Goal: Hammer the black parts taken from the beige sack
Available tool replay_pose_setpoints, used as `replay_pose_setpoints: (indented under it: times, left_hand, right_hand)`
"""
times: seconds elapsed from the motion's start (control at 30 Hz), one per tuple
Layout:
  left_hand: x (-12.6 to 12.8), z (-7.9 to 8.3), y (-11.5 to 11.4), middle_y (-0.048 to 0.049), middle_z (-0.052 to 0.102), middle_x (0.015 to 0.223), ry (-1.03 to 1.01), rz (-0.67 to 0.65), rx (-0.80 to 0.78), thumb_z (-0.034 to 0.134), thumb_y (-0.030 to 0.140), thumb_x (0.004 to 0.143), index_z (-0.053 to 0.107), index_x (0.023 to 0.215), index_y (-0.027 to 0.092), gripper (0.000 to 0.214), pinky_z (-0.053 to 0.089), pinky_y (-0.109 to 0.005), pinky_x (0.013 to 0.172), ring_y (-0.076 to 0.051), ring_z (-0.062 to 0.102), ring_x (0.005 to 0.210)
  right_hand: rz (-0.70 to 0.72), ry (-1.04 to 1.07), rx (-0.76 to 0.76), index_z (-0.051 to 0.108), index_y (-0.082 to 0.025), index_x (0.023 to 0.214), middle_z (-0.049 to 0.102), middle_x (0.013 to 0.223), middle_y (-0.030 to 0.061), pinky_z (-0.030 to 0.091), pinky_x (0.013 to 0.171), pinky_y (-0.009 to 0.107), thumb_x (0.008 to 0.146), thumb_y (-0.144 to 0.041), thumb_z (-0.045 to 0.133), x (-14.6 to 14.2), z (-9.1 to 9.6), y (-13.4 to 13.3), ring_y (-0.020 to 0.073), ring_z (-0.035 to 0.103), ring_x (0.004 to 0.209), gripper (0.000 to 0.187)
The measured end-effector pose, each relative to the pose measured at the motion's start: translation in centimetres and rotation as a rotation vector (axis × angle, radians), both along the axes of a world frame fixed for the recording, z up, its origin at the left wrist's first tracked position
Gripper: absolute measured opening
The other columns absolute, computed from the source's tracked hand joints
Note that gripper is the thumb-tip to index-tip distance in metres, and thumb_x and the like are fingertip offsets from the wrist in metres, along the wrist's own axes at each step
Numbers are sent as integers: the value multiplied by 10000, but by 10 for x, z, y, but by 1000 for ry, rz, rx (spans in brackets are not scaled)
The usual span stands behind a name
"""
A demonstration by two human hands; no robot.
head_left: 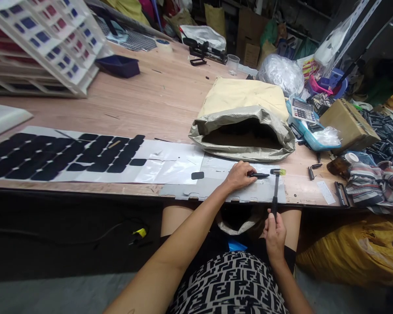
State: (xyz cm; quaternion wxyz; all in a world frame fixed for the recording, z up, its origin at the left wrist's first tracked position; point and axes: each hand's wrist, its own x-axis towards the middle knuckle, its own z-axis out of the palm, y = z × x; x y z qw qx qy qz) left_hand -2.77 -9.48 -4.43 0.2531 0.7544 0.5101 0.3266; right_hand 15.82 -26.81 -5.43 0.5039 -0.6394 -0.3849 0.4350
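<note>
My left hand [240, 176] is closed on a slim black pointed part [260, 175], which lies low over a grey mat [212, 189] at the table's front edge. In my right hand [275, 235] is the handle of a small hammer [276, 192]. Its head, dark with a yellow-green end, is just right of the black part's tip. Left of my left hand lies a small black rounded pad [198, 175]. Farther left, rows of similar black pads [36, 152] cover a white sheet [163, 174]. Beyond my hands a cream sack [245, 98] lies with its mouth toward me.
To the right are a calculator [303, 110] in a blue tray [321, 141], a cardboard box [349, 124], a brown bottle [339, 165] and a striped cloth [373, 183]. A white crate [81, 83] and a dark blue tray [119, 65] stand at the left. A yellow sack [350, 248] is below the table.
</note>
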Motion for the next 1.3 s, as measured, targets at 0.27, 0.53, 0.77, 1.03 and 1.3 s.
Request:
replay_pose_setpoints:
  times: [0.27, 0.53, 0.77, 1.03, 1.3]
  left_hand:
    - [-3, -1, 3, -21, 662, 919, 3, -69, -21, 743, 384, 799, 762, 952, 244, 208, 406, -369, 894, -213, 523, 906]
    - [-37, 8, -33, -39, 634, 1184, -30, -442, -34, 820, 425, 755, 798, 896, 286, 199, 380, -399, 1071, -263, 504, 1186]
    - [-38, 6, -79, -5, 525, 1459, 105, -358, 22, 882, 246, 669, 794, 819, 318, 188, 273, -504, 1191, -323, 373, 1407]
    - [-49, 22, -49, -60, 623, 1298, -19, -434, -66, 795, 507, 764, 768, 902, 268, 278, 411, -425, 1088, -274, 526, 1245]
    - [-69, 42, 94, -172, 686, 1136, 197, 502, -185, 596, 351, 912, 675, 1198, 147, 361, 486, -460, 967, -345, 610, 1130]
  right_hand:
    - [-120, 389, -71, 589, -201, 1030, 439, 574, -107, 236, 350, 179, 792, -545, 705, 8, 5, 12, 52, 357, 376, 434]
    - [-82, 388, -52, 567, -204, 1013, 481, 581, -99, 257, 354, 179, 786, -550, 700, 9, 0, 13, 57, 396, 378, 435]
    - [-49, 359, -40, 546, -211, 1027, 475, 596, -98, 282, 363, 182, 821, -578, 656, 5, -2, 14, 64, 418, 393, 435]
    - [-39, 349, -72, 540, -216, 1021, 471, 591, -101, 258, 348, 179, 810, -597, 659, 6, 0, 14, 66, 415, 387, 451]
    - [-56, 343, -58, 538, -212, 1013, 485, 586, -95, 273, 354, 178, 820, -590, 652, 5, -5, 15, 68, 424, 393, 439]
